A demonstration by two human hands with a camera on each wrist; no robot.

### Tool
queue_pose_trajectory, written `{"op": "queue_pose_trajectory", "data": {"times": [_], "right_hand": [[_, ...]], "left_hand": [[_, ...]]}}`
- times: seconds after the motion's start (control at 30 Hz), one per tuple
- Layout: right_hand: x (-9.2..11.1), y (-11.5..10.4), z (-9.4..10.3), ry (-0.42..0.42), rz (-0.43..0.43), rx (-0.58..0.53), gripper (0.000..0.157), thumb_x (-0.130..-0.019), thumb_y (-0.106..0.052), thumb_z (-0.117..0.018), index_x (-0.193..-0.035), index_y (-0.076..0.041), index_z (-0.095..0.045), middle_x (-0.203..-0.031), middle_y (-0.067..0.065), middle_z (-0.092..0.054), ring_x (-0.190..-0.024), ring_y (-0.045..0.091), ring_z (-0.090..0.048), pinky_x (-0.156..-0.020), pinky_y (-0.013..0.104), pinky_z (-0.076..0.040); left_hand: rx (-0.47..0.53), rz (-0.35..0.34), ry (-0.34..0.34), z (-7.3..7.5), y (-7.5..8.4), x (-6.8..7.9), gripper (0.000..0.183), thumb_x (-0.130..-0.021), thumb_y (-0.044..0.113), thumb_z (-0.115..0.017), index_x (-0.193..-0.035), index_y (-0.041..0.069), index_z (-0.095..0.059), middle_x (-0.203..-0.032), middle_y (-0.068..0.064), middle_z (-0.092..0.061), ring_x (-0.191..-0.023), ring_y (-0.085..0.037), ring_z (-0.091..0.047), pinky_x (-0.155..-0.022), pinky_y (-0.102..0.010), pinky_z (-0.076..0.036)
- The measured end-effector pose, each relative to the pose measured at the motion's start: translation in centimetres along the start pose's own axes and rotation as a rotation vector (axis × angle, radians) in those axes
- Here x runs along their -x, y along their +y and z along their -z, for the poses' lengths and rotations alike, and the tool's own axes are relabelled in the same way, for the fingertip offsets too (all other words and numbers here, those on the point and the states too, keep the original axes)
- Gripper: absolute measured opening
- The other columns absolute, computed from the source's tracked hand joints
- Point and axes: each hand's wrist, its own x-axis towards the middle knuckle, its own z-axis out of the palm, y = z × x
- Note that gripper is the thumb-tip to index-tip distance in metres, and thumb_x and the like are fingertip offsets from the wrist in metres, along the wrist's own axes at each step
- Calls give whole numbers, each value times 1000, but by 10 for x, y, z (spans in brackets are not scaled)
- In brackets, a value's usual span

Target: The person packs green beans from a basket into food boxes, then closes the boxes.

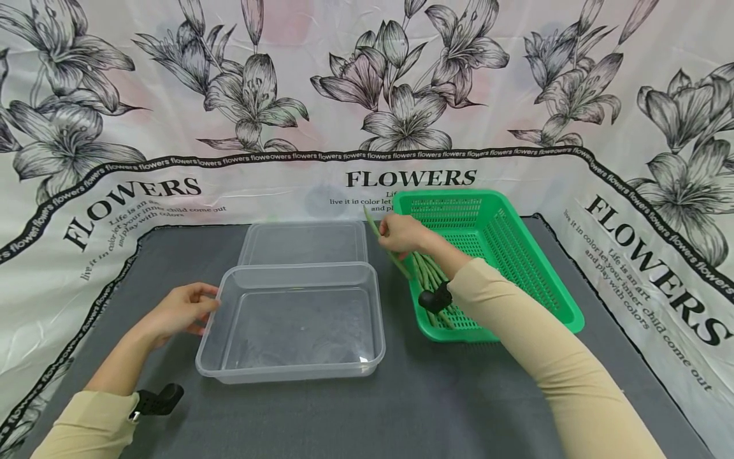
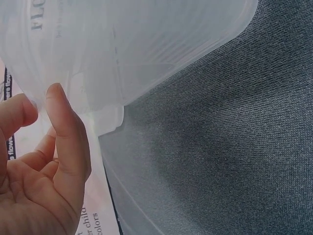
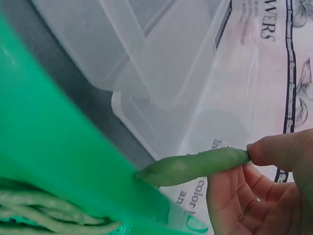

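My right hand [image 1: 403,233] pinches a long green bean [image 3: 190,167] between thumb and fingers, over the left rim of a green plastic basket [image 1: 541,274]. Along the basket's left side lies a bunch of green beans [image 1: 427,273], partly hidden by my wrist. A clear plastic container [image 1: 298,328] stands upright on the left, with no beans inside. My left hand [image 1: 179,312] holds that container's left rim, thumb and forefinger at the edge. In the left wrist view, its fingers [image 2: 68,142] are bent at the translucent wall.
A flat clear lid [image 1: 304,244] lies behind the container, partly covered by its back edge. Grey cloth [image 1: 401,395] covers the table, and a flower-printed cloth [image 1: 321,127] rises along the back and sides. A strip of table separates container and basket.
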Motion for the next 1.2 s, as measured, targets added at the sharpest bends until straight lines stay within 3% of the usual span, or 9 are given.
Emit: {"op": "queue_pose_trajectory", "data": {"times": [0.33, 0.67, 0.73, 0.8, 0.9, 0.97, 1.0, 1.13, 1.2], "right_hand": [[-2, -24, -10, -26, 48, -65, 21, -93, -12, -46, -110, 0, -48, -94, 12, -57, -67, 20, -63, -61, 31, -56], [-9, -47, -38, -103, 59, -133, 21, -94, -13, -47, -112, -2, -49, -99, 12, -57, -83, 22, -60, -63, 31, -56], [-10, -51, -45, -122, 75, -130, 16, -94, -13, -48, -107, -3, -50, -94, 8, -56, -81, 22, -60, -64, 32, -56], [-12, -54, -52, -142, 99, -134, 9, -94, -11, -48, -89, -5, -51, -79, 5, -53, -70, 20, -57, -64, 35, -56], [-14, -58, -61, -166, 114, -138, 14, -94, -11, -48, -80, -7, -47, -70, 4, -48, -64, 20, -56, -63, 36, -56], [-15, -61, -65, -186, 112, -145, 13, -94, -11, -48, -83, -6, -50, -71, 7, -51, -64, 20, -57, -62, 35, -56], [-21, -56, -70, -189, 144, -164, 11, -94, -17, -50, -89, -8, -52, -74, 6, -53, -66, 18, -58, -60, 33, -55], [-26, -61, -77, -202, 126, -183, 18, -94, -20, -51, -107, -7, -52, -89, 10, -58, -78, 19, -61, -61, 31, -55], [-26, -65, -80, -194, 134, -194, 19, -94, -18, -50, -108, -6, -52, -88, 9, -58, -79, 19, -61, -61, 30, -55]], "left_hand": [[0, -2, 5, 0, 0, 0, 52, -95, 26, -50, -133, -6, -35, -104, -16, -55, -85, -20, -55, -66, -34, -55], [5, -4, 1, 0, 2, 1, 52, -95, 27, -50, -133, -5, -35, -108, -18, -54, -87, -21, -55, -67, -35, -55], [7, -10, -1, 0, 2, 2, 52, -95, 27, -50, -133, -6, -35, -109, -19, -54, -87, -21, -56, -67, -35, -55], [10, -14, -4, 0, 2, 3, 52, -95, 27, -50, -134, -6, -35, -110, -20, -54, -87, -21, -56, -67, -35, -55], [12, -19, -7, 0, 3, 3, 53, -96, 27, -50, -134, -6, -35, -112, -21, -53, -88, -21, -56, -67, -35, -55], [10, -18, -8, 0, 3, 4, 53, -96, 28, -50, -134, -6, -34, -113, -21, -53, -89, -21, -56, -68, -35, -55], [9, -17, -8, 0, 3, 4, 53, -96, 28, -50, -134, -6, -35, -113, -21, -53, -89, -21, -56, -68, -35, -55], [6, -12, -7, 0, 2, 3, 52, -96, 28, -50, -134, -5, -35, -112, -20, -53, -89, -22, -56, -68, -35, -55], [7, -10, -6, 1, 2, 3, 52, -96, 27, -50, -134, -5, -35, -111, -19, -54, -88, -21, -56, -68, -35, -55]]}}
